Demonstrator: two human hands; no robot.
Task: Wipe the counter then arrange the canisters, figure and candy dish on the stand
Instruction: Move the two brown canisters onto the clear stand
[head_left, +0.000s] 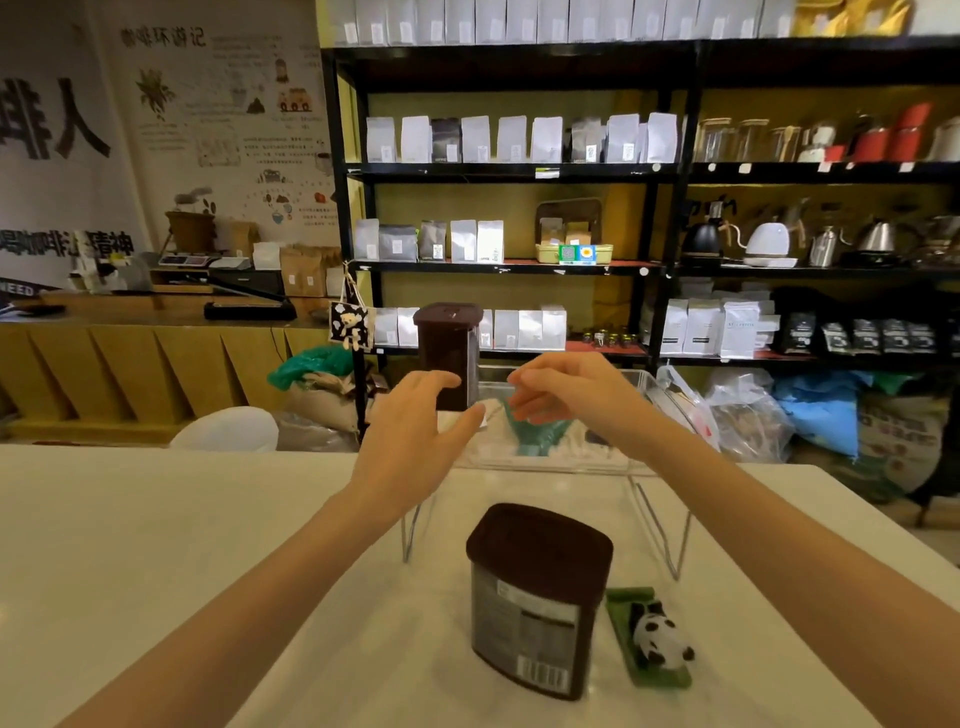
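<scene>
A clear acrylic stand (657, 525) rests on the white counter (156, 545). One dark brown canister (449, 348) stands upright on the stand's top at its left end. Beside it on the top lies a green-tinted candy dish (540, 434), partly hidden by my right hand (566, 389), whose fingers hover over it, apart and empty. My left hand (415, 436) is open just in front of the canister, not touching it. A second brown canister (537, 597) stands on the counter in front of the stand. To its right a panda figure (662, 639) lies on a green base.
Black shelving (670, 218) with white coffee bags and kettles fills the far wall. Sacks and plastic bags lie on the floor behind the counter. A wooden service counter (130, 332) runs along the left. A white chair back (228, 428) shows at the counter's far edge.
</scene>
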